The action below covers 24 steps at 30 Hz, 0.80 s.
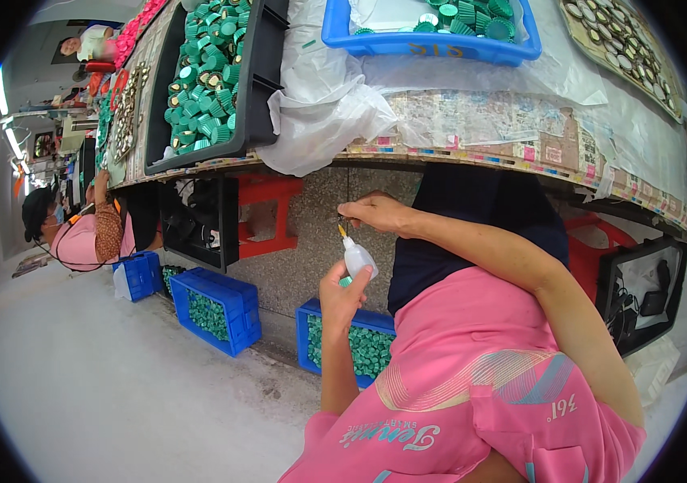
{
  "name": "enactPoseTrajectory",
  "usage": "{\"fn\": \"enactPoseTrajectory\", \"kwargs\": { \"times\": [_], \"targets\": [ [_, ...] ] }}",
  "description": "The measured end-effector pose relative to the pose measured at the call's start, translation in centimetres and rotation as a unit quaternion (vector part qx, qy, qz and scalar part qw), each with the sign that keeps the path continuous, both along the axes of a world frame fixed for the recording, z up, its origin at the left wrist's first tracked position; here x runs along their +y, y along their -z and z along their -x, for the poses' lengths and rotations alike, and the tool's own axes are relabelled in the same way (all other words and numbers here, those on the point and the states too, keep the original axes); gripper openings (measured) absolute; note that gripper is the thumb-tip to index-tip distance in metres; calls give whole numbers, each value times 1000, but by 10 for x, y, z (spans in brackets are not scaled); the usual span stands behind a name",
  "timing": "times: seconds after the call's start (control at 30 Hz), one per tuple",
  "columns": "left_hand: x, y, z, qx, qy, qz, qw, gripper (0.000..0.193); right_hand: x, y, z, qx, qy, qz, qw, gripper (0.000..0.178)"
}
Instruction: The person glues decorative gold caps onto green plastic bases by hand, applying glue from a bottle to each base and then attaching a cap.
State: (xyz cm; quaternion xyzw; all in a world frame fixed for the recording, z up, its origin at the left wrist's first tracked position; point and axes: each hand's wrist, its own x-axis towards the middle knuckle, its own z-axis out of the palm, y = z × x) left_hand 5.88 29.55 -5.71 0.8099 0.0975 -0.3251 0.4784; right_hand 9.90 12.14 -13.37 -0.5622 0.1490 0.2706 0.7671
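Note:
My left hand [342, 296] is closed round a small white squeeze bottle [357, 256], which tilts up with its yellowish nozzle [343, 232] toward my other hand. A bit of green [346, 282] shows between the left fingers, perhaps a fluted piece like those in the trays. Just above the nozzle, my right hand [377, 214] is closed in a pinch. Something small and dark sits at its fingertips, too small to name. Both hands are over the gap between the table edge and my lap.
A black tray [257, 88] of green fluted caps stands on the paper-covered table [480, 121], beside a blue tray [432, 47] with more. Blue crates [239, 318] of green pieces stand on the floor. Red stools [279, 217] are under the table. A co-worker [86, 233] sits at left.

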Motion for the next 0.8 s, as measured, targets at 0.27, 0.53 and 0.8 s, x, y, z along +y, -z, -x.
{"fn": "enactPoseTrajectory", "kwargs": {
  "times": [0.27, 0.53, 0.8],
  "targets": [
    [-7, 2, -2, 5, 10, -22, 1000, 30, -4, 5, 3, -33, 18, 29, 999, 52],
    [-14, 3, 1, 0, 13, -28, 1000, 29, -8, 13, 7, -50, 28, 40, 998, 53],
    [-14, 5, 2, 6, 11, -31, 999, 28, -5, 24, 6, -60, 36, 60, 996, 59]
  ]
}}
